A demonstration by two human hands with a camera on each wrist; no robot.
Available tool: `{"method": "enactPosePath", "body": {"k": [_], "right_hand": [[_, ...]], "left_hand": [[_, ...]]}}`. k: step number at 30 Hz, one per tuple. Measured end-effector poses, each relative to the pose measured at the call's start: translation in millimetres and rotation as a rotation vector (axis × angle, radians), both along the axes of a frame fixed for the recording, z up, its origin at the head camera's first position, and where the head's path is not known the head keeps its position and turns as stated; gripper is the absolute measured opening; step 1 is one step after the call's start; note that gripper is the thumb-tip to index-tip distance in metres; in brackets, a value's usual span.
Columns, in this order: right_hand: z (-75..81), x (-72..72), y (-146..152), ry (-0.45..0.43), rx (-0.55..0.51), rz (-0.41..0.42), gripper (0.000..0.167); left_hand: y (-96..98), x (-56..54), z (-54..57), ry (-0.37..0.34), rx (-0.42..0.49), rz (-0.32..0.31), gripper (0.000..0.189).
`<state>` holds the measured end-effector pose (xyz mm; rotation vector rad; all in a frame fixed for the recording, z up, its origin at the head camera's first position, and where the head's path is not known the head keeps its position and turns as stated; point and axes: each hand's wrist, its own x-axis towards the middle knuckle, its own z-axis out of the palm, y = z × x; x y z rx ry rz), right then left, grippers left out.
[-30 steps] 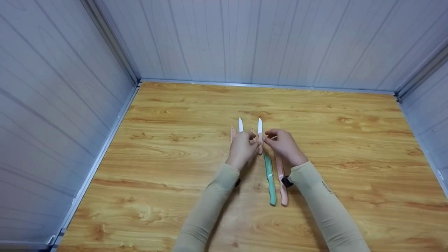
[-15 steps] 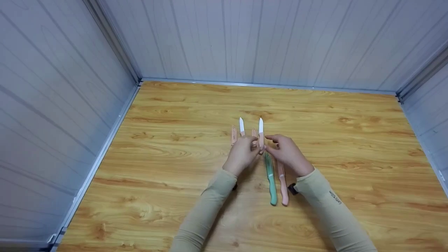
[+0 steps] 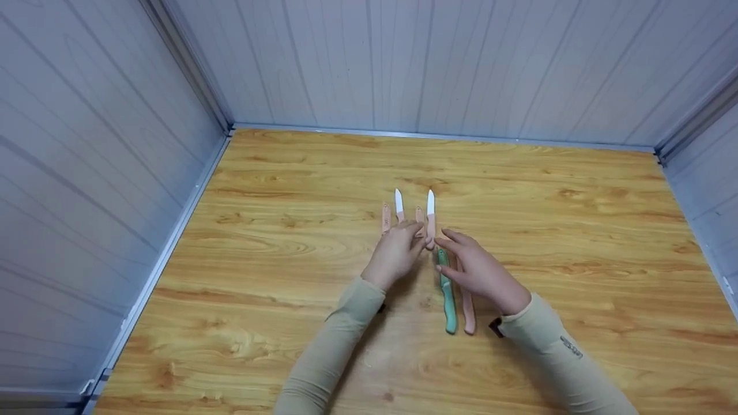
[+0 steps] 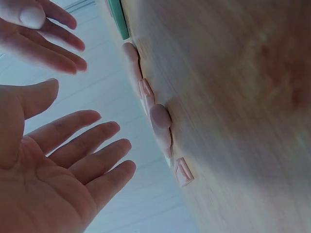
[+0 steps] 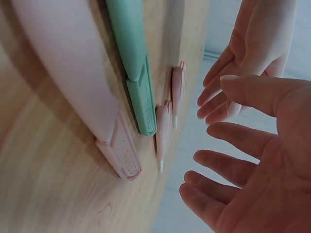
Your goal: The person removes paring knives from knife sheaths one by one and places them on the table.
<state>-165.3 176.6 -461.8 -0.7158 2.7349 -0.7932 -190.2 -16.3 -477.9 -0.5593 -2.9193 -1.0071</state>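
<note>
My left hand (image 3: 393, 253) hovers with extended fingers beside a pink-handled knife (image 3: 430, 225), whose white blade is bare and points away. Its pink blade sheath (image 3: 420, 214) lies just left of it. Farther left are a second bare-bladed pink knife (image 3: 399, 202), its handle partly hidden by the left hand, and another pink sheath (image 3: 386, 217). My right hand (image 3: 484, 271), fingers apart, is above a green knife (image 3: 449, 311) and a pink knife (image 3: 469, 316), both sheathed. In the right wrist view, neither the right hand (image 5: 257, 170) nor the left hand (image 5: 257, 43) holds anything.
The knives lie on a wood-grain tabletop (image 3: 259, 276). Pale panel walls stand behind (image 3: 369, 63), at the left (image 3: 98, 173) and at the right. Long beige sleeves (image 3: 334, 340) cover both forearms.
My right hand has drawn back to the right and nearer me, its fingers spreading. The left hand has eased slightly back from the right bare-bladed knife. The knives stay in place.
</note>
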Motion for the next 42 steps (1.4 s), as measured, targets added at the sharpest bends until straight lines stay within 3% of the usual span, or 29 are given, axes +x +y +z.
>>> {"method": "enactPosePath", "body": {"k": [11,20,32,42], "right_hand": [[0.7,33.3,10.4,0.154,0.071,0.11,0.057],[-6.4,56.9,18.6,0.197,0.099,0.253,0.064],[-18.3,77.6,22.7,0.308,0.133,0.377,0.063],[-26.7,91.8,22.5,0.329,0.153,0.404,0.061]], "left_hand": [[1.7,6.1,-1.5,0.011,-0.059,-0.082,0.043],[2.5,11.4,-6.1,0.038,-0.156,-0.148,0.05],[9.2,22.4,-4.6,0.033,-0.252,-0.238,0.048],[18.4,28.3,-6.8,0.049,-0.327,-0.324,0.048]]}}
